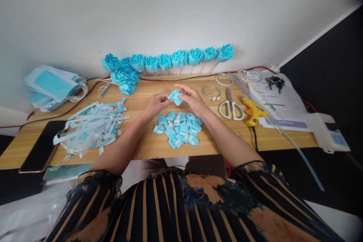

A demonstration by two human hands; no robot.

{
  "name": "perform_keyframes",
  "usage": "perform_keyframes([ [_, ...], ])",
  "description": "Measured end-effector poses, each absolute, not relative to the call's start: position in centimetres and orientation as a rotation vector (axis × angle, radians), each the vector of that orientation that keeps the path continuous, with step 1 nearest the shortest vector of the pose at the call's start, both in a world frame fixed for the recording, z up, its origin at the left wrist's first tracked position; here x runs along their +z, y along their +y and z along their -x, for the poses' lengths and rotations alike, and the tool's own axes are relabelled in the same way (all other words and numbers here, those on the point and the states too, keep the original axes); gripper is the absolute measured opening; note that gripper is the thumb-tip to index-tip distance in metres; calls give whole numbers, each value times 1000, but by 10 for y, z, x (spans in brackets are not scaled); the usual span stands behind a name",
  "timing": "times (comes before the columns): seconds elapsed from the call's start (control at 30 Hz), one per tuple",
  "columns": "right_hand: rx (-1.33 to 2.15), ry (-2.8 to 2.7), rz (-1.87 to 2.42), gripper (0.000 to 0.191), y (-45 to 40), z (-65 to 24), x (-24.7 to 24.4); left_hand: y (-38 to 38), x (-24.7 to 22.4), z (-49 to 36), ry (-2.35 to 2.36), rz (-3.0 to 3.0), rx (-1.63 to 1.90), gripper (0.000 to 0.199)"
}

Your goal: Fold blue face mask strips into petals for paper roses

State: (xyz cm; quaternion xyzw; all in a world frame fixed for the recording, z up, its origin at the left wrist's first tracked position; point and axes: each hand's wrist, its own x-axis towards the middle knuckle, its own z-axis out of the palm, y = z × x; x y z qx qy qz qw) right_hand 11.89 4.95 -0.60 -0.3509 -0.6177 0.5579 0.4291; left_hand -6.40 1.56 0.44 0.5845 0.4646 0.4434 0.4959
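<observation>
Between both hands, above the wooden table (136,152), is a small blue folded petal piece (176,97) that looks cut from face-mask fabric. My left hand (158,105) pinches its left side. My right hand (191,99) grips its right side, thumb in front and fingers behind. Just below the hands lies a pile of similar blue folded petals (178,130), some with white strips showing. Farther back, a row of blue fabric flowers (179,59) on thin sticks leans against the wall, with more flowers (126,77) heaped at its left end.
On the left are stacked face masks (53,85), a heap of cut strips (93,124) and a phone (42,146). To the right lie wire coils (212,91), scissors (230,106), a yellow glue gun (253,111), keys (275,82) and a white device (329,132). A cable runs along the back.
</observation>
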Motion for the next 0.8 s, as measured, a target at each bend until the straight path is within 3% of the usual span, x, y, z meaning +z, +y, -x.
perform_keyframes([
  [0.5,1385,-1538,841,52,50,-119,-3,19,2,71,1175,-1362,1229,40],
  [0.8,1341,-1555,884,56,53,-120,-7,20,6,78,1123,-1415,1130,43],
])
